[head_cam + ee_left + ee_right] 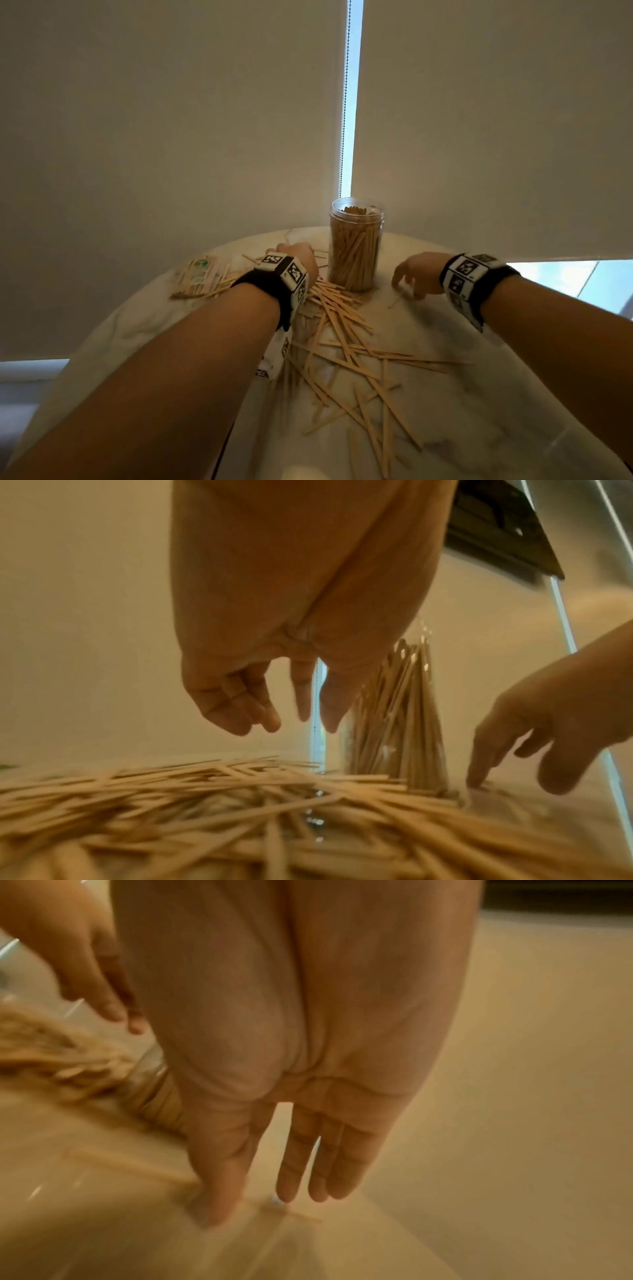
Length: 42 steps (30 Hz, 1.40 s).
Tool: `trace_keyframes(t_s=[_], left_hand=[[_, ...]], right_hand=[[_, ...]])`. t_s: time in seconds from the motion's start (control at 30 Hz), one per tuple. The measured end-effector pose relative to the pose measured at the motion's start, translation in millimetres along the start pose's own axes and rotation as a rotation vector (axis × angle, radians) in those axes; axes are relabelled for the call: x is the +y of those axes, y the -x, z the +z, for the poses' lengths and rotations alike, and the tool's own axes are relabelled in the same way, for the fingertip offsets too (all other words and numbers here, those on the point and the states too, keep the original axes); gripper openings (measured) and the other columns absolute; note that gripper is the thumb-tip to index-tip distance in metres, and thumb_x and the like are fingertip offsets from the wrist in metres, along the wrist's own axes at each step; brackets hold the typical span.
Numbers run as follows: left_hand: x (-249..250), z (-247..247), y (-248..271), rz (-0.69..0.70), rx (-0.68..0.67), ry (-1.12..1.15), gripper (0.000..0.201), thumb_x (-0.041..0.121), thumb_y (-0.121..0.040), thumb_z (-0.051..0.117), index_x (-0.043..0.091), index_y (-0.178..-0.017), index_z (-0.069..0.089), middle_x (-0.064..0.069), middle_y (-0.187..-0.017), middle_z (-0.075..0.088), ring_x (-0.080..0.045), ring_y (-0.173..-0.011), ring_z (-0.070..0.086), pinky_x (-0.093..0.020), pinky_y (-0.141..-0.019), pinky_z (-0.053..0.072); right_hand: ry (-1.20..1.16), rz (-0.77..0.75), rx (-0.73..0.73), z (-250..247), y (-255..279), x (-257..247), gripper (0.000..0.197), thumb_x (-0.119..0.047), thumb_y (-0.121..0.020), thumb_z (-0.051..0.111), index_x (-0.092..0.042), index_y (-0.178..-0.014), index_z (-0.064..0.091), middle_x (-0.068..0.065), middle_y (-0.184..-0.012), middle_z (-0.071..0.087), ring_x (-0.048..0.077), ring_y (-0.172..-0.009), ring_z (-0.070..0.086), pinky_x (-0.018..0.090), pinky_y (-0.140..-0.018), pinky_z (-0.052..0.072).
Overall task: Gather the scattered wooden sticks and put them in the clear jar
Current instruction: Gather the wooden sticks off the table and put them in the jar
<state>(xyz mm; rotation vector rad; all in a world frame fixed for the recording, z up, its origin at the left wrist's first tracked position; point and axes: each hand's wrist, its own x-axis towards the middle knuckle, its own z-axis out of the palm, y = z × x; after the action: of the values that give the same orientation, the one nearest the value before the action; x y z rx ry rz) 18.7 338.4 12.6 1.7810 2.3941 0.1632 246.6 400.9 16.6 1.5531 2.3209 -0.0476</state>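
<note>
Marble table (462, 342): right hand (416, 274) fingertips touching lone stick (397, 299); left hand (296, 255) relaxed above pile.

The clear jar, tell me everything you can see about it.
The clear jar is a see-through cylinder, plastic by the look, with a ribbed neck and no lid on. It stands upright on the far middle of the marble-look table, packed nearly to the rim with wooden sticks standing on end. Loose sticks lie against its base. The left hand is beside it; whether they touch is unclear.
</note>
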Motion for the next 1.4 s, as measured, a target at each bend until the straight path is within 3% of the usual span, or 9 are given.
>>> trace_keyframes(t_s=[0.13, 0.33, 0.47, 0.67, 0.93, 1.13, 1.2, 1.27, 1.4], left_hand=[[-8, 5, 9, 0.231, -0.135, -0.223, 0.055, 0.022, -0.102, 0.046, 0.033, -0.154, 0.032, -0.008, -0.159, 0.030, -0.030, -0.143, 0.033, -0.038, -0.114, 0.030], [-2, 22, 11, 0.304, -0.133, -0.342, 0.045, 0.027, -0.095, 0.057, 0.034, -0.139, 0.053, -0.008, -0.160, 0.029, -0.032, -0.148, 0.022, -0.041, -0.119, 0.020], [0, 18, 25, 0.342, -0.110, -0.346, 0.031, 0.030, -0.090, 0.066, 0.023, -0.120, 0.065, -0.004, -0.128, 0.062, -0.026, -0.115, 0.058, -0.037, -0.094, 0.052], [-4, 24, 55, 0.460, -0.105, -0.389, 0.025, 0.025, -0.096, 0.056, 0.021, -0.121, 0.055, -0.007, -0.122, 0.055, -0.028, -0.108, 0.056, -0.039, -0.090, 0.050], [-11, 13, 90, 0.505, 0.054, -0.406, 0.026, 0.020, -0.104, 0.034, 0.017, -0.128, 0.042, -0.008, -0.133, 0.054, -0.029, -0.119, 0.052, -0.043, -0.095, 0.045], [-18, -5, 109, 0.455, 0.111, -0.447, 0.043, 0.002, -0.093, 0.035, 0.020, -0.133, 0.040, -0.003, -0.121, 0.057, -0.026, -0.117, 0.052, -0.059, -0.117, 0.006], [-21, -7, 113, 0.451, 0.068, -0.331, 0.034, 0.002, -0.092, 0.035, 0.018, -0.121, 0.042, -0.003, -0.104, 0.055, -0.027, -0.105, 0.054, -0.058, -0.117, 0.014], [-25, -7, 118, 0.450, 0.059, -0.102, 0.012, 0.010, -0.098, 0.033, 0.015, -0.105, 0.042, -0.006, -0.092, 0.054, -0.031, -0.088, 0.056, -0.047, -0.092, 0.045], [-27, -13, 128, 0.397, 0.092, 0.182, 0.017, 0.027, -0.105, 0.033, 0.013, -0.101, 0.043, -0.006, -0.086, 0.055, -0.021, -0.069, 0.051, -0.033, -0.058, 0.035]], right_hand=[[0.131, -0.050, 0.074, 10, 10, -8, 0.028, -0.016, -0.096, 0.059, -0.014, -0.123, 0.065, 0.006, -0.125, 0.064, 0.025, -0.117, 0.058, 0.026, -0.089, 0.042], [0.051, -0.081, 0.059, 25, 32, -2, 0.025, -0.025, -0.095, 0.055, -0.009, -0.109, 0.070, 0.009, -0.111, 0.069, 0.024, -0.091, 0.058, 0.031, -0.080, 0.046], [-0.112, -0.121, -0.006, 31, 58, -8, 0.029, -0.030, -0.095, 0.054, -0.008, -0.106, 0.070, 0.009, -0.104, 0.072, 0.025, -0.093, 0.064, 0.035, -0.083, 0.051], [-0.135, -0.206, -0.110, 35, 106, -36, 0.084, -0.088, -0.065, 0.057, -0.015, -0.107, 0.067, 0.003, -0.104, 0.069, 0.022, -0.093, 0.063, 0.037, -0.083, 0.052], [-0.088, -0.200, -0.022, 48, 134, -39, 0.037, -0.042, -0.093, 0.062, -0.009, -0.110, 0.068, 0.011, -0.108, 0.070, 0.030, -0.099, 0.064, 0.039, -0.087, 0.053], [-0.141, -0.157, -0.008, 53, 151, -50, 0.058, -0.063, -0.086, 0.061, -0.008, -0.102, 0.071, 0.006, -0.093, 0.070, 0.026, -0.088, 0.064, 0.035, -0.078, 0.051], [-0.139, -0.134, 0.016, 55, 151, -54, 0.042, -0.048, -0.091, 0.064, -0.007, -0.096, 0.070, 0.004, -0.084, 0.063, 0.025, -0.081, 0.059, 0.032, -0.073, 0.049], [-0.141, -0.094, 0.062, 57, 152, -57, 0.025, -0.029, -0.094, 0.058, -0.008, -0.080, 0.060, 0.004, -0.075, 0.055, 0.024, -0.072, 0.054, 0.027, -0.064, 0.045], [-0.150, -0.054, 0.073, 57, 162, -68, 0.038, -0.044, -0.096, 0.055, -0.007, -0.100, 0.065, 0.009, -0.096, 0.065, 0.025, -0.089, 0.061, 0.028, -0.071, 0.044]])
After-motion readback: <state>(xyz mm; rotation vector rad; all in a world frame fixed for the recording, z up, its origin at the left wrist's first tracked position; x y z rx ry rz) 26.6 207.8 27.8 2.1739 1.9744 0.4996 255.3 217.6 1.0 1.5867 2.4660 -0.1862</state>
